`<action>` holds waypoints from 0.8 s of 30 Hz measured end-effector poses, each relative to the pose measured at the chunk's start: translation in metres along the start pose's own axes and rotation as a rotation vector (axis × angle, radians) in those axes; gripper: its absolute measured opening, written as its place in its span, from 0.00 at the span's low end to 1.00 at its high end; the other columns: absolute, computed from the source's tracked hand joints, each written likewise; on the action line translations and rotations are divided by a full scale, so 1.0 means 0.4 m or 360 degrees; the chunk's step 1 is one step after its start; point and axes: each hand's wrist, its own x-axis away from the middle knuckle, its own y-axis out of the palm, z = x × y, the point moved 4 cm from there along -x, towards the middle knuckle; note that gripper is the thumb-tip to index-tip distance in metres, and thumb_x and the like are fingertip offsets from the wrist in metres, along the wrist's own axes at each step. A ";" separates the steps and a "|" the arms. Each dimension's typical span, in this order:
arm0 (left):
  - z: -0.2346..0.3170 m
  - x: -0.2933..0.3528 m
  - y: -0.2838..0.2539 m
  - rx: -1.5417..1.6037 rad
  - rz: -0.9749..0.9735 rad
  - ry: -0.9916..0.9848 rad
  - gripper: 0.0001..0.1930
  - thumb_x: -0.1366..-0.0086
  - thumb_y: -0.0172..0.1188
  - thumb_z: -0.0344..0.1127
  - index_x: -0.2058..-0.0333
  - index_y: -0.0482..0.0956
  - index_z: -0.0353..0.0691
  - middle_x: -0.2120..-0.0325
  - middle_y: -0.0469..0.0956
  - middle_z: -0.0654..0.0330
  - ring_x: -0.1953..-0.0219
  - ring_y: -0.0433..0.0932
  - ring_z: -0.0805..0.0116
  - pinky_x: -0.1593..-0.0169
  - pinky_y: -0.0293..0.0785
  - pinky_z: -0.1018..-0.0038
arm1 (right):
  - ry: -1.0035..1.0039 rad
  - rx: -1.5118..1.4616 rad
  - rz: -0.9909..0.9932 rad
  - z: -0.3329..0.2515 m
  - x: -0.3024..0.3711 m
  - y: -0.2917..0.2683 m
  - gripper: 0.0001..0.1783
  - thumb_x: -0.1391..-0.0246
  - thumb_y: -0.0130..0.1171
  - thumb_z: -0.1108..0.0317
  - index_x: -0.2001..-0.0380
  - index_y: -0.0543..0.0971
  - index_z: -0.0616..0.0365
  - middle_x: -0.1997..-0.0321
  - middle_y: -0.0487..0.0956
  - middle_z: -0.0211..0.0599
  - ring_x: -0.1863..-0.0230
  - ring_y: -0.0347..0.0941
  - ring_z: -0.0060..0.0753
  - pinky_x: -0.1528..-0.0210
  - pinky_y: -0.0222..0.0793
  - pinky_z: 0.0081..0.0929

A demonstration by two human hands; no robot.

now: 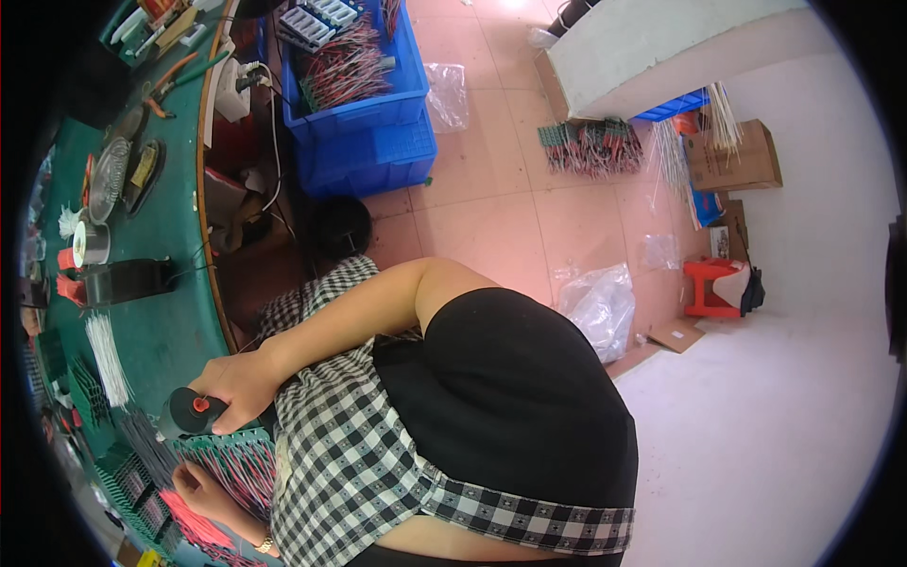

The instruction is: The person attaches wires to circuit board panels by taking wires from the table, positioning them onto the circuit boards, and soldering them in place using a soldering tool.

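My right hand [241, 387] grips a black hand tool [194, 414] with a rounded end and an orange-red part on it. The tool is held over the near edge of the green table, just above a row of green boards [222, 438] with red and white wires [244, 468]. My left hand [200, 493], a gold-coloured band at its wrist, is beside those wires. Its fingers are curled, and what they may hold is too small to tell. Bundles of red-pink strands [200, 520] and dark grey strands [151, 442] lie next to it.
White strands [109, 359], a black holder [128, 281], a spool [92, 243] and pliers [189, 76] lie on the green table [184, 312]. Blue crates [364, 156] with wired parts stand beside it. Wired boards [592, 148], plastic bags [602, 307] and a red stool [710, 286] are on the floor.
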 end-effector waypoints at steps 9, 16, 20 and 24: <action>-0.011 -0.003 0.001 0.0045 -0.0009 0.0032 0.11 0.36 0.55 0.36 0.63 0.75 0.32 0.70 0.78 0.54 0.69 0.76 0.65 0.64 0.72 0.71 | 0.0038 0.0013 -0.0028 0.009 -0.005 0.005 0.21 0.55 0.57 0.65 0.55 0.72 0.57 0.80 0.77 0.36 0.81 0.75 0.31 0.74 0.71 0.27; -0.024 -0.004 0.002 0.0079 -0.0024 0.0044 0.11 0.36 0.55 0.35 0.64 0.74 0.30 0.70 0.77 0.54 0.69 0.75 0.66 0.64 0.72 0.72 | 0.0314 -0.0112 -0.0147 -0.004 -0.005 0.002 0.25 0.59 0.61 0.64 0.54 0.72 0.58 0.65 0.78 0.47 0.60 0.74 0.51 0.58 0.67 0.39; -0.018 -0.002 0.001 0.0078 -0.0019 0.0045 0.10 0.36 0.55 0.33 0.64 0.74 0.30 0.70 0.76 0.55 0.69 0.75 0.67 0.63 0.72 0.73 | 0.0316 -0.0119 -0.0166 0.000 -0.007 0.006 0.25 0.59 0.61 0.64 0.54 0.72 0.58 0.64 0.78 0.48 0.60 0.74 0.51 0.57 0.67 0.39; -0.028 0.000 0.002 0.0231 0.0022 -0.0004 0.09 0.36 0.55 0.32 0.65 0.75 0.29 0.71 0.77 0.57 0.69 0.75 0.71 0.63 0.73 0.75 | 0.0357 -0.0089 -0.0179 0.011 -0.009 0.010 0.25 0.59 0.61 0.64 0.54 0.72 0.58 0.64 0.78 0.48 0.60 0.74 0.51 0.57 0.67 0.39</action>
